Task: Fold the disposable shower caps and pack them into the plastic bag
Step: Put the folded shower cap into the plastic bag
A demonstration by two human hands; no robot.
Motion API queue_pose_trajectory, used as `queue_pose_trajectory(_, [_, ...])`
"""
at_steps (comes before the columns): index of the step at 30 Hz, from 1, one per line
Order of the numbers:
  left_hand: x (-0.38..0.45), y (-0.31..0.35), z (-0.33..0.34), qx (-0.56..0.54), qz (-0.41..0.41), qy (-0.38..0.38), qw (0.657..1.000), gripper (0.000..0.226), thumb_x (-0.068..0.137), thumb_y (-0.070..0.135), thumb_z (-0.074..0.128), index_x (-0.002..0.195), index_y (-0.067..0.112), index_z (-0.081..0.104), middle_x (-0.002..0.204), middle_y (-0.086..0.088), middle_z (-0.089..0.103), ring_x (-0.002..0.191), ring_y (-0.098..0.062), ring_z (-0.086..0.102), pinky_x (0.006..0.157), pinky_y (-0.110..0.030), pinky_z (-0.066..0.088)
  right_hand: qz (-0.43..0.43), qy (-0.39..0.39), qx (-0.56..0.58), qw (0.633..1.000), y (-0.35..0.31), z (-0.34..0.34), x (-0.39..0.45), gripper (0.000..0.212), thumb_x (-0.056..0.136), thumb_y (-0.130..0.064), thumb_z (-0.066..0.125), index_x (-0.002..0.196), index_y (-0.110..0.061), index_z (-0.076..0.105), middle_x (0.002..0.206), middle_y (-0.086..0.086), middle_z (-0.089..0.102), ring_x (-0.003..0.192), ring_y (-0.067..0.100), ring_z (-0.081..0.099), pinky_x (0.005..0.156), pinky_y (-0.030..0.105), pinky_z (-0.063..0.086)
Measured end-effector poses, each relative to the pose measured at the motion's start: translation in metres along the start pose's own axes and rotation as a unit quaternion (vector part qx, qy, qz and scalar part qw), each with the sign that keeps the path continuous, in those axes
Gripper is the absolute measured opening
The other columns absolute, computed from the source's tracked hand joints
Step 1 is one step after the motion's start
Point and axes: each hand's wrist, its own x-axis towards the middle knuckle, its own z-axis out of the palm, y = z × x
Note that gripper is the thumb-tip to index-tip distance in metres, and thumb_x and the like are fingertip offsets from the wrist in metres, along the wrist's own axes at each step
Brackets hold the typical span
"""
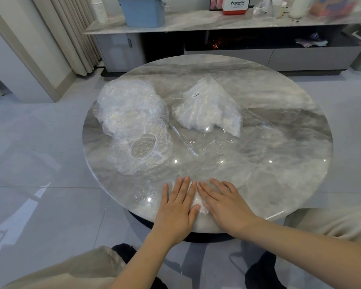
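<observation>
A folded clear shower cap (198,202) lies at the near edge of the round marble table (269,163). My left hand (178,202) and my right hand (224,202) press flat on it side by side, fingers straight, hiding most of it. A pile of unfolded clear shower caps (131,113) sits at the table's left, the nearest one (142,150) showing its elastic opening. The clear plastic bag (208,113) with a small label lies at the centre right, holding white folded caps, its open end flat toward me.
A marble sideboard (217,22) stands behind the table with a blue bin (143,11), a Panasonic box (237,5) and bottles. Curtains (71,34) hang at the far left. Grey floor tiles surround the table. My knees frame the bottom.
</observation>
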Motion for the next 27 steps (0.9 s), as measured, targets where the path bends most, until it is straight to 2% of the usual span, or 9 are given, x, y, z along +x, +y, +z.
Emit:
queue_pose_trajectory(3, [0.000, 0.001, -0.004, -0.012, -0.002, -0.022, 1.000, 0.057, 0.102, 0.044, 0.006, 0.147, 0.016, 0.027, 0.153, -0.006, 0.030, 0.143, -0.021, 0.022, 0.110, -0.046, 0.011, 0.003, -0.016, 0.001, 1.000, -0.001, -0.003, 0.000, 0.049, 0.088, -0.033, 0.033, 0.121, -0.016, 0.066, 0.125, -0.003, 0.063, 0.115, 0.023, 0.061, 0.095, 0.035, 0.030])
queue_pose_trajectory(6, [-0.004, 0.002, -0.008, -0.061, 0.007, 0.013, 0.998, 0.064, 0.095, 0.052, -0.006, 0.150, 0.023, 0.010, 0.158, 0.002, 0.001, 0.147, -0.015, -0.002, 0.115, -0.040, -0.009, -0.005, -0.010, 0.017, 1.000, 0.001, -0.008, 0.000, 0.048, 0.087, -0.035, 0.035, 0.118, -0.018, 0.067, 0.126, -0.002, 0.063, 0.114, 0.022, 0.060, 0.097, 0.033, 0.032])
queue_pose_trajectory(7, [-0.005, 0.003, -0.011, -0.084, 0.007, 0.035, 0.996, 0.063, 0.095, 0.054, -0.001, 0.150, 0.023, 0.011, 0.158, 0.003, -0.003, 0.146, -0.013, -0.007, 0.116, -0.039, -0.010, -0.008, 0.001, 0.028, 1.000, 0.003, -0.012, 0.000, 0.047, 0.086, -0.036, 0.036, 0.118, -0.019, 0.067, 0.127, -0.002, 0.062, 0.115, 0.021, 0.058, 0.098, 0.032, 0.033])
queue_pose_trajectory(9, [-0.009, 0.004, -0.019, -0.122, 0.002, 0.073, 0.990, 0.058, 0.096, 0.049, 0.026, 0.145, 0.020, 0.035, 0.157, -0.003, 0.020, 0.144, -0.015, 0.011, 0.115, -0.041, 0.005, -0.022, 0.026, 0.064, 0.997, 0.005, -0.021, 0.001, 0.045, 0.086, -0.036, 0.040, 0.118, -0.019, 0.066, 0.129, -0.001, 0.060, 0.117, 0.018, 0.049, 0.099, 0.031, 0.032])
queue_pose_trajectory(12, [-0.016, 0.002, -0.023, -0.127, 0.003, 0.128, 0.984, 0.047, 0.086, 0.047, 0.048, 0.122, 0.020, 0.058, 0.126, 0.000, 0.051, 0.117, -0.017, 0.042, 0.103, -0.032, 0.024, -0.070, 0.041, 0.097, 0.992, 0.007, -0.027, 0.001, 0.042, 0.086, -0.040, 0.044, 0.116, -0.019, 0.067, 0.126, -0.004, 0.062, 0.117, 0.014, 0.043, 0.099, 0.027, 0.027])
queue_pose_trajectory(17, [-0.023, -0.004, -0.016, -0.109, 0.019, 0.096, 0.989, 0.052, 0.077, 0.051, 0.052, 0.119, 0.021, 0.059, 0.116, 0.004, 0.055, 0.107, -0.016, 0.051, 0.099, -0.029, 0.025, -0.125, -0.030, 0.070, 0.989, 0.010, -0.024, -0.001, 0.047, 0.082, -0.051, 0.042, 0.111, -0.026, 0.069, 0.117, -0.012, 0.066, 0.113, 0.012, 0.057, 0.097, 0.028, 0.040])
queue_pose_trajectory(21, [-0.019, -0.006, -0.017, -0.116, 0.016, 0.105, 0.988, 0.051, 0.076, 0.055, 0.053, 0.116, 0.025, 0.061, 0.113, 0.007, 0.055, 0.106, -0.010, 0.044, 0.097, -0.026, 0.022, -0.138, 0.013, 0.088, 0.986, 0.010, -0.021, 0.002, 0.036, 0.083, -0.038, 0.044, 0.098, -0.023, 0.073, 0.103, -0.012, 0.071, 0.096, 0.011, 0.063, 0.091, 0.024, 0.033])
queue_pose_trajectory(24, [-0.017, -0.007, -0.018, -0.133, 0.009, 0.112, 0.985, 0.042, 0.077, 0.053, 0.054, 0.111, 0.030, 0.064, 0.106, 0.013, 0.055, 0.102, -0.004, 0.043, 0.095, -0.023, 0.020, -0.115, 0.032, 0.138, 0.983, 0.008, -0.026, 0.003, 0.029, 0.084, -0.031, 0.047, 0.088, -0.021, 0.074, 0.086, -0.011, 0.071, 0.087, 0.010, 0.061, 0.086, 0.022, 0.035])
queue_pose_trajectory(27, [-0.014, -0.003, -0.023, -0.161, -0.007, 0.135, 0.978, 0.031, 0.084, 0.048, 0.047, 0.096, 0.029, 0.068, 0.094, 0.016, 0.059, 0.091, -0.004, 0.051, 0.090, -0.018, 0.019, -0.050, 0.015, 0.198, 0.979, 0.008, -0.037, 0.006, 0.028, 0.093, -0.030, 0.046, 0.096, -0.016, 0.071, 0.090, -0.004, 0.067, 0.094, 0.010, 0.051, 0.088, 0.011, 0.027])
